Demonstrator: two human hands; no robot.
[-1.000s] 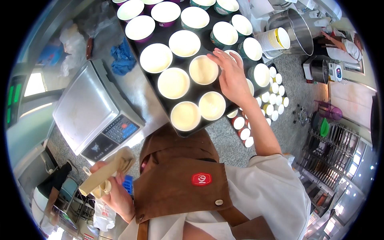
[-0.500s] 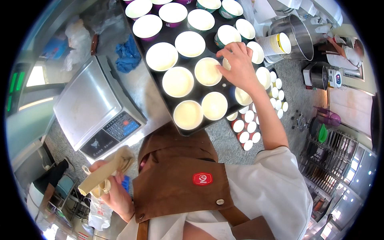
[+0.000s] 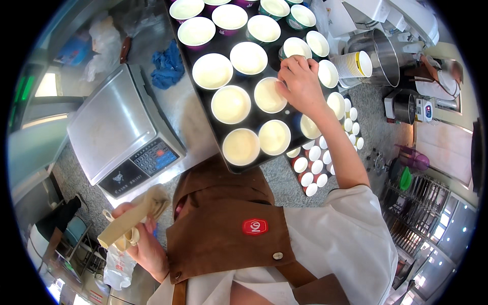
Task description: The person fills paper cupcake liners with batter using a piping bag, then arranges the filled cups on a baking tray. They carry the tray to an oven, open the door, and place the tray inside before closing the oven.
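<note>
My right hand [image 3: 301, 84] is over a dark baking tray [image 3: 213, 122], fingers bent and thumb drawn in beside a pale-filled paper cup [image 3: 270, 95]. The fingertips point down next to another cup [image 3: 296, 48], and whatever lies beneath the palm is hidden. Rows of similar cups, some with purple or green sides, stand upright on the tray. Low at the left, my left hand [image 3: 147, 249] is closed around a folded beige cloth [image 3: 133, 216], which has a flat strip sticking out and a thin cord loop. This hand is apart from the tray.
A digital scale [image 3: 119, 127] sits on the metal table left of the tray, near a crumpled blue cloth [image 3: 168, 64]. At right are stacked paper cups [image 3: 351, 65] and a steel pot [image 3: 385, 56]. A lower tray holds more cups [image 3: 315, 166]. Another person [image 3: 441, 81] is farther off.
The right hand's fingers have curled in, and the cup partly visible under them is now covered. The left hand keeps its hold on the cloth. The view has shifted slightly.
</note>
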